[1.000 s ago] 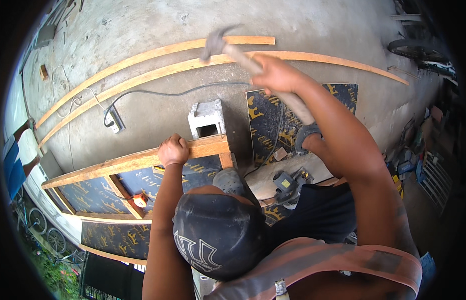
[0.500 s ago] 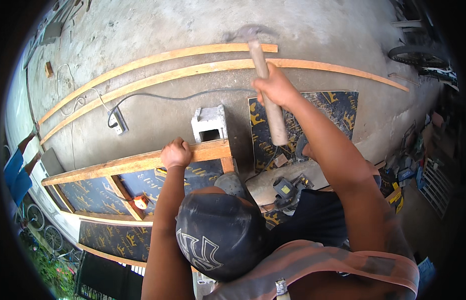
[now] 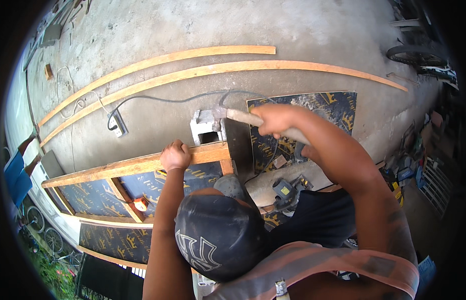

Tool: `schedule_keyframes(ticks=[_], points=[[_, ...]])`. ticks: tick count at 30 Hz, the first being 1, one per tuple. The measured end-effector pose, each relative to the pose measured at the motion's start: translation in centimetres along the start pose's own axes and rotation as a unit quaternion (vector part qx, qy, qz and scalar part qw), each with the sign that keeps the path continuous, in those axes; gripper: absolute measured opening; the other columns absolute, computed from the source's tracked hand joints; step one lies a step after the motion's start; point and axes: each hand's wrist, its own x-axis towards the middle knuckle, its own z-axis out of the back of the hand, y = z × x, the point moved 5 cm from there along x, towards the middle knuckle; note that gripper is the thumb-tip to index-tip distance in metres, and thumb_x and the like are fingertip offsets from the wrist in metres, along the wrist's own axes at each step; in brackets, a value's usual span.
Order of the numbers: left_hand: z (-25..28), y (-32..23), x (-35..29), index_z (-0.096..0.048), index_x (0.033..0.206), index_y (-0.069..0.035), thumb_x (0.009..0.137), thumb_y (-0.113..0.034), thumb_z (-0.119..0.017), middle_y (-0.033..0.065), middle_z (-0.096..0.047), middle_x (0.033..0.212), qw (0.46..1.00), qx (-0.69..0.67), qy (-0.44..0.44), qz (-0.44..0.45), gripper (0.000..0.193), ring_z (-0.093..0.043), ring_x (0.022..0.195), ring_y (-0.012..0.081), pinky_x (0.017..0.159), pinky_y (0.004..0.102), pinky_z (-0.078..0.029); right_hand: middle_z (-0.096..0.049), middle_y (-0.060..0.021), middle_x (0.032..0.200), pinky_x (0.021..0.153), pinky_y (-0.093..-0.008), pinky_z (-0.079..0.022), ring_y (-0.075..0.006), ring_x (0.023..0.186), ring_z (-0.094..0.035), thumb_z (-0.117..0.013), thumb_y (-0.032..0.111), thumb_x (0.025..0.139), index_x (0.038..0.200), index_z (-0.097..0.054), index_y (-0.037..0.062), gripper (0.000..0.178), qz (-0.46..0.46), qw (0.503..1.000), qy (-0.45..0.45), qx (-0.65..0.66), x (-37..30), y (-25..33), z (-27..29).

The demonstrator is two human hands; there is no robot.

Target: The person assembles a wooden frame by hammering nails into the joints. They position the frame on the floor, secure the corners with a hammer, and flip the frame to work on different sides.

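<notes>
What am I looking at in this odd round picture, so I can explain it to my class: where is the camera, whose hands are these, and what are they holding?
The camera is worn on a person's head and looks down, with a wide lens that bends straight lines. The dark cap is the wearer's own. There is no machine, only two bare hands. The left hand grips the top rail of a light wooden frame with dark printed panels. The right hand holds a wooden-handled hammer, its metal head just above the frame's corner. On the grey concrete floor lie two long thin wooden strips, a white power strip with cables, and a grey hollow concrete block.
</notes>
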Motion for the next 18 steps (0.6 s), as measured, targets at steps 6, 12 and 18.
schedule_keyframes(ticks=[6, 12, 18], points=[[-0.1, -0.7, 0.5, -0.069, 0.080, -0.009, 0.089, -0.030, -0.055, 0.0179, -0.074, 0.089, 1.000, -0.004, -0.008, -0.005, 0.026, -0.071, 0.086, 0.0411, 0.084, 0.0530, -0.056, -0.071, -0.0113, 0.089, 0.057, -0.0351, -0.055, -0.0148, 0.058, -0.065, -0.070, 0.016, 0.092, 0.129, -0.053, -0.0030, 0.045, 0.068, 0.877, -0.325, 0.348, 0.7, -2.4, 5.9], [0.5, -0.6, 0.4, -0.069, 0.079, -0.008, 0.089, -0.029, -0.055, 0.0199, -0.075, 0.090, 1.000, -0.006, 0.004, 0.006, 0.027, -0.071, 0.086, 0.0423, 0.083, 0.0535, -0.056, -0.069, -0.0088, 0.085, 0.052, -0.0316, -0.052, -0.0144, 0.055, -0.064, -0.071, 0.015, 0.091, 0.131, -0.053, -0.0026, 0.047, -0.007, 0.998, -0.051, 0.025, -0.3, -2.9, 1.8], [0.2, -0.9, 0.8, -0.071, 0.082, -0.010, 0.090, -0.031, -0.054, 0.0189, -0.075, 0.093, 1.000, 0.004, 0.017, 0.009, 0.029, -0.071, 0.089, 0.0419, 0.084, 0.0536, -0.056, -0.068, -0.0085, 0.082, 0.053, -0.0319, -0.053, -0.0143, 0.056, -0.064, -0.070, 0.014, 0.091, 0.127, -0.054, -0.0012, 0.043, 0.045, 0.890, -0.338, 0.303, 0.8, -3.7, 5.7]])
